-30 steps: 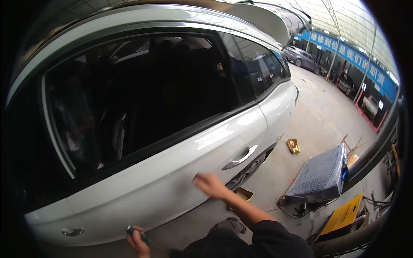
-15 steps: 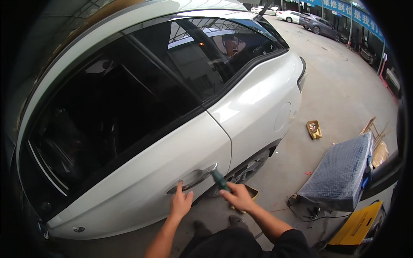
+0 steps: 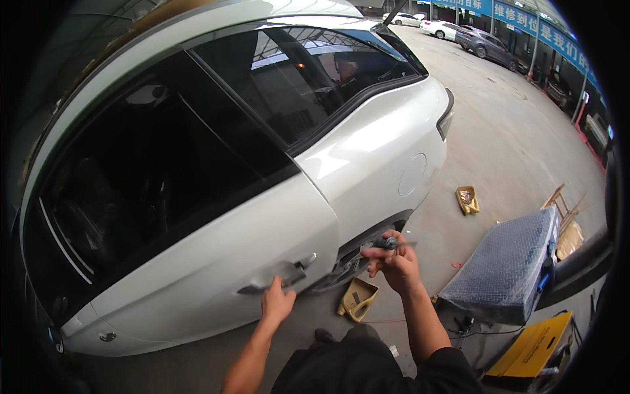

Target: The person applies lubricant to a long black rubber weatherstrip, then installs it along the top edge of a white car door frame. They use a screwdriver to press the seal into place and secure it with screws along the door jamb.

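A white car's rear door [image 3: 216,282] stands before me, its door handle [image 3: 293,272] low on the panel. My left hand [image 3: 278,303] is at this handle with its fingers closed on it; the fingertips are partly hidden and blurred. Behind the handle is a small end piece [image 3: 307,260] with a dark gap beside it. Raised near the rear wheel [image 3: 348,269], my right hand [image 3: 398,268] is shut on a screwdriver [image 3: 388,243]. Its dark green handle lies between the fingers, and a thin shaft points to the right, away from the door.
A cut-open yellow jug [image 3: 358,299] sits on the floor by the wheel, and another yellow jug [image 3: 467,200] with small parts lies farther off. At right are a bubble-wrapped panel [image 3: 502,262] and a yellow board [image 3: 530,345]. Parked cars [image 3: 485,46] stand at the back.
My right hand has drawn back from the handle's end to the right and turned the screwdriver, whose shaft now points away. My left hand stays at the handle. The view has shifted slightly.
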`<state>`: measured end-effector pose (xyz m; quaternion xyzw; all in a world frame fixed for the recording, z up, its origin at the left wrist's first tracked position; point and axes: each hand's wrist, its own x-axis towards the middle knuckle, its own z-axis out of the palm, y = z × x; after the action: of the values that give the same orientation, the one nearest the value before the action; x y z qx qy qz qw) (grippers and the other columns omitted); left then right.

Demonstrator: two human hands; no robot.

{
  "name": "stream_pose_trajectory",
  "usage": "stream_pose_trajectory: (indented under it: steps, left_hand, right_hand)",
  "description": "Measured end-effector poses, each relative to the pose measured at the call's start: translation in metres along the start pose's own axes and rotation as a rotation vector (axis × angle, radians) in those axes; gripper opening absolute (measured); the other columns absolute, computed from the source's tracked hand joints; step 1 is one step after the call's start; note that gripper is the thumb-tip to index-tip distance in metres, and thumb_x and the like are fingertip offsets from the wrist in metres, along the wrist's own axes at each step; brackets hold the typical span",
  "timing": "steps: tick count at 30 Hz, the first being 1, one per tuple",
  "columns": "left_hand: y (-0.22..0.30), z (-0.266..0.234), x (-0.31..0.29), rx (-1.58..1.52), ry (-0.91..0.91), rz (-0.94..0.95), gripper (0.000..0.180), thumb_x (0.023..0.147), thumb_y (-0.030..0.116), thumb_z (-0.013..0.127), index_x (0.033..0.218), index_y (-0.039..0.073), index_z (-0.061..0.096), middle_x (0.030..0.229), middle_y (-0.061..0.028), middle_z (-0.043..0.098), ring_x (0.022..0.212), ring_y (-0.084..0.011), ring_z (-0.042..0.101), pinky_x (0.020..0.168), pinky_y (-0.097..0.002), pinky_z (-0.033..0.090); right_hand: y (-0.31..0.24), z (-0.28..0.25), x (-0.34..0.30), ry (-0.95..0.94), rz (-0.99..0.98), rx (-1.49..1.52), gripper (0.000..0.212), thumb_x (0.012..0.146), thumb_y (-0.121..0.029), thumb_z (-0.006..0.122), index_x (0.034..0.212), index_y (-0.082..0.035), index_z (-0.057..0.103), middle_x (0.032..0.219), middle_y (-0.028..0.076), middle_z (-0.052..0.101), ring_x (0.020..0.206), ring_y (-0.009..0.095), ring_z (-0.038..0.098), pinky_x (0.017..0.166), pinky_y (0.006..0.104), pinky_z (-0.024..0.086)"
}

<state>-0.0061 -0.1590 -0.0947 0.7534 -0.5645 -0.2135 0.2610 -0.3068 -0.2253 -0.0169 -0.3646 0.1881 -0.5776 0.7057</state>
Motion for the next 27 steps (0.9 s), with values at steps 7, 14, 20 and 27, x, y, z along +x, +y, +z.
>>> stream_pose_trajectory:
  steps: [7,14,20,27]
  left_hand:
    - [0.011,0.015,-0.092,-0.14,0.079,-0.159,0.035,0.078,0.021,0.062,0.106,0.003,0.052,0.064,-0.0157,0.061,0.066,-0.0376,0.063,0.062,-0.045,0.048]
    - [0.029,0.021,-0.109,-0.073,0.182,-0.211,0.034,0.076,0.018,0.062,0.104,0.002,0.051,0.058,-0.0135,0.057,0.058,-0.0351,0.06,0.056,-0.0435,0.046]
    - [0.048,0.019,-0.117,0.068,0.162,-0.305,0.033,0.074,0.017,0.061,0.102,0.003,0.051,0.057,-0.013,0.057,0.056,-0.0349,0.06,0.055,-0.0435,0.046]
    - [0.046,0.021,-0.116,0.064,0.18,-0.313,0.031,0.075,0.018,0.06,0.101,0.005,0.051,0.057,-0.0124,0.058,0.056,-0.0346,0.061,0.053,-0.0449,0.046]
  right_hand:
    - [-0.052,-0.011,0.032,0.008,-0.31,-0.4,0.045,0.096,-0.038,0.053,0.12,0.0,0.05,0.056,0.0,0.047,0.046,0.007,0.043,0.043,0.0203,0.032]
    - [-0.061,0.007,0.079,0.13,-0.733,-0.442,0.052,0.098,-0.044,0.046,0.116,0.004,0.055,0.075,0.002,0.05,0.06,0.004,0.042,0.051,0.0192,0.03]
    - [-0.049,0.029,0.115,0.239,-0.709,-0.156,0.042,0.102,-0.034,0.038,0.087,0.0,0.056,0.084,0.007,0.052,0.076,0.016,0.054,0.073,0.029,0.045]
    - [-0.025,0.073,0.124,-0.175,-0.372,0.569,0.041,0.096,-0.036,0.044,0.066,-0.009,0.036,0.053,0.006,0.04,0.047,0.018,0.043,0.049,0.0344,0.044]
